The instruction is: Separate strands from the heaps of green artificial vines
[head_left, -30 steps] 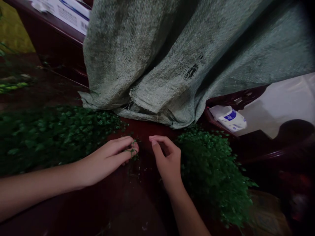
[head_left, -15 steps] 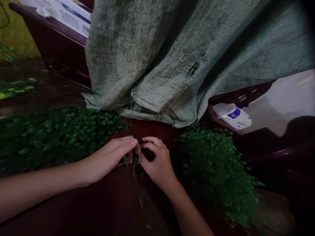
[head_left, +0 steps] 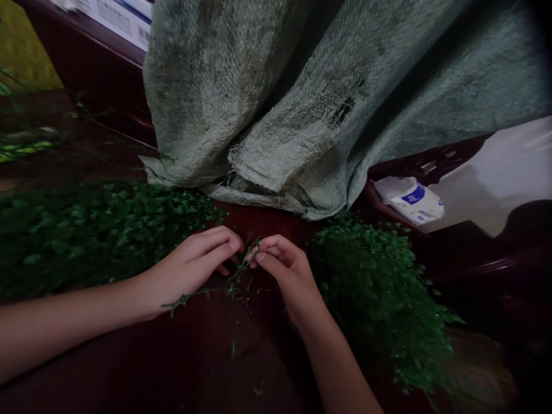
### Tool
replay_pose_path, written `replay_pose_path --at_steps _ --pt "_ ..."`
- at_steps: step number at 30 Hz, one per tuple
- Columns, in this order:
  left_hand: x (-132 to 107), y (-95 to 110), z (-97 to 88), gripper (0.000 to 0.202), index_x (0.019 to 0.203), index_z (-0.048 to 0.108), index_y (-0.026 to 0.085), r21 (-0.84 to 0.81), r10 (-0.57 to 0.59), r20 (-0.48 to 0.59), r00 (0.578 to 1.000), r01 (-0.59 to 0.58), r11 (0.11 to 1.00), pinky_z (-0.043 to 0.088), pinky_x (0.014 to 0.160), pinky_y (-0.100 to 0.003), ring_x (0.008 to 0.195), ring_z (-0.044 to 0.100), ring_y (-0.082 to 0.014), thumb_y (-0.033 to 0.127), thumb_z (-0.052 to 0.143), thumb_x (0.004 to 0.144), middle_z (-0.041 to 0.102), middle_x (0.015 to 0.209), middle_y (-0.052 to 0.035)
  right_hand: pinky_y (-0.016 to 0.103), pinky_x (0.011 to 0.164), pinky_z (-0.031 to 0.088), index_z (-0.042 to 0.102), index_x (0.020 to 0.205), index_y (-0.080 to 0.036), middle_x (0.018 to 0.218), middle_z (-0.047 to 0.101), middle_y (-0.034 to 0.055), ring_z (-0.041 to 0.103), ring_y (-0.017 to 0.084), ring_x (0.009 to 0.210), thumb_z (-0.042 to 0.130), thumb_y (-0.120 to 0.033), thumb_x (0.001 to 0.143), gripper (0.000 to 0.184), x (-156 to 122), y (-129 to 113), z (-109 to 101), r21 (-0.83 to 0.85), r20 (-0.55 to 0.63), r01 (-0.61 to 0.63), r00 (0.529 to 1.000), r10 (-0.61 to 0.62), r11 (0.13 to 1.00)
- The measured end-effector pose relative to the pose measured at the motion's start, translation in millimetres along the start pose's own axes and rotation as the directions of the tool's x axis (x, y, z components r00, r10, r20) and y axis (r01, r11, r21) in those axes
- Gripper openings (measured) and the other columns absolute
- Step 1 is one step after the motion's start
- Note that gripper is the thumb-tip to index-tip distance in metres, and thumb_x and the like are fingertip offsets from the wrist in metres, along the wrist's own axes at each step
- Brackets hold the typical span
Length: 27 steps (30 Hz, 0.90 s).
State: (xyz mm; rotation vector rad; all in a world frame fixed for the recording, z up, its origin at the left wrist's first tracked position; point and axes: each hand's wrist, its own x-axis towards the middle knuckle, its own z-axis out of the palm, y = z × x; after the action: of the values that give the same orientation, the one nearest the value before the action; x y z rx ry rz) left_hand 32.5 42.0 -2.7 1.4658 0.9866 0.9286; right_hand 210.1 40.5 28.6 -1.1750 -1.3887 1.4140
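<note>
My right hand (head_left: 290,270) pinches a thin, leafy green sprig (head_left: 235,282) between thumb and fingers. The sprig dangles below the fingertips, and one stem of it reaches left across the front of my left wrist. Close on its left is my left hand (head_left: 202,256), its fingers curled and the thumb against the index finger; whether anything is between them is hidden. Behind my left hand spreads a long heap of small-leaved greens (head_left: 107,224). A second bushy heap of greens (head_left: 371,293) lies to the right of my right hand.
A large grey-green woven sack (head_left: 259,115), torn in places, drapes over the far side of the dark red surface (head_left: 172,356). At right is a tissue pack (head_left: 418,201); a white printed box (head_left: 116,20) sits on a ledge at upper left. Bits lie scattered in front.
My hands have moved slightly apart. The sprig now hangs from my right hand's pinch and shows more plainly, a stem stretching left. The view has shifted slightly.
</note>
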Motion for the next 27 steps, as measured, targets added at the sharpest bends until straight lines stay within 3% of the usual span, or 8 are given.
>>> replay_pose_path --at_steps 3,7,9,17,22,27 --pt "0 -3 1.5 0.025 0.096 0.061 0.021 -0.002 -0.017 0.007 1.000 0.017 1.000 0.053 0.065 -0.028 0.076 0.060 -0.0168 0.043 0.050 0.090 0.063 0.084 -0.0010 0.027 0.069 0.049 0.061 0.075 -0.021 0.073 0.067 -0.0015 0.060 0.013 0.066 0.066 -0.023 0.072 0.007 -1 -2 -1 0.075 0.015 -0.035 0.999 0.034 0.997" --pt "-1 -3 4.3 0.026 0.110 0.053 0.022 -0.125 -0.073 -0.097 0.993 0.061 0.990 0.056 0.070 -0.033 0.087 0.063 -0.0190 0.040 0.048 0.091 0.062 0.108 -0.0040 0.027 0.071 0.048 0.060 0.077 -0.021 0.077 0.067 -0.0005 0.059 0.013 0.069 0.065 -0.024 0.074 0.007 -3 -5 -4 0.111 0.073 -0.056 0.996 0.048 0.992" --pt "-2 -2 5.1 0.025 0.112 0.051 0.022 -0.178 -0.092 -0.100 0.991 0.073 0.981 0.056 0.072 -0.035 0.089 0.064 -0.0194 0.037 0.046 0.092 0.060 0.116 -0.0056 0.027 0.072 0.047 0.061 0.079 -0.022 0.078 0.067 -0.0004 0.059 0.014 0.071 0.065 -0.024 0.074 0.007 -4 -6 -4 0.127 0.114 -0.060 0.992 0.046 0.990" --pt "-2 0 2.3 0.022 0.095 0.060 0.019 -0.103 -0.050 0.008 0.999 0.050 0.993 0.052 0.067 -0.029 0.078 0.061 -0.0181 0.035 0.046 0.092 0.063 0.083 -0.0015 0.026 0.071 0.045 0.064 0.079 -0.020 0.079 0.067 0.0003 0.058 0.013 0.070 0.068 -0.020 0.075 0.006 -2 -3 -8 0.267 0.157 -0.082 0.987 0.040 0.960" --pt "-2 -4 2.4 0.030 0.092 0.062 0.019 -0.267 -0.065 -0.026 0.998 0.056 0.962 0.050 0.060 -0.027 0.070 0.059 -0.0161 0.039 0.040 0.093 0.060 0.086 -0.0022 0.026 0.072 0.045 0.065 0.082 -0.019 0.080 0.066 0.0007 0.059 0.013 0.072 0.071 -0.022 0.077 0.009 2 0 -12 0.358 0.147 -0.066 0.989 0.014 0.931" --pt "0 -6 3.5 0.041 0.085 0.063 0.017 -0.372 -0.055 0.005 0.998 0.053 0.927 0.047 0.057 -0.028 0.065 0.056 -0.0162 0.048 0.036 0.091 0.059 0.082 -0.0038 0.029 0.074 0.047 0.064 0.082 -0.020 0.083 0.067 0.0014 0.061 0.014 0.074 0.075 -0.025 0.074 0.016 5 3 -13 0.392 0.137 -0.067 0.990 0.014 0.918"
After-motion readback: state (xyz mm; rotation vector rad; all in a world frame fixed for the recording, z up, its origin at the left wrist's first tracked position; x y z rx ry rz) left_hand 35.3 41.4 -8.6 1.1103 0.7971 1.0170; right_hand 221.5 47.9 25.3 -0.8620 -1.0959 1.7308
